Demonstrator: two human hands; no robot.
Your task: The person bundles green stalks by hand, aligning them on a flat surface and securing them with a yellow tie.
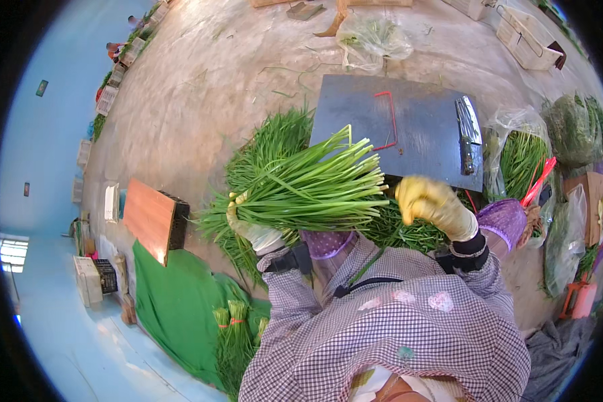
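In a pale yellow glove, my left hand [242, 217] is closed around a loose bunch of long green stalks [311, 188], probably garlic chives. Their pale cut ends fan out to the right, over the near left corner of a dark board [422, 120]. My right hand [424, 201], in a yellow glove and slightly blurred, is curled just right of the cut ends, at the board's near edge; whether it pinches anything is unclear. On the board lie a bent red strip [394, 120] and a cleaver [467, 133] with a black handle. More greens [286, 130] are heaped behind the held bunch.
Tied bundles [237, 331] rest by a green cloth [181, 296] at lower left. An orange-brown panel [149, 218] leans on a black crate. Clear bags of greens [523, 161] and red ties [540, 181] are at right. A plastic bag [374, 42] lies beyond the board.
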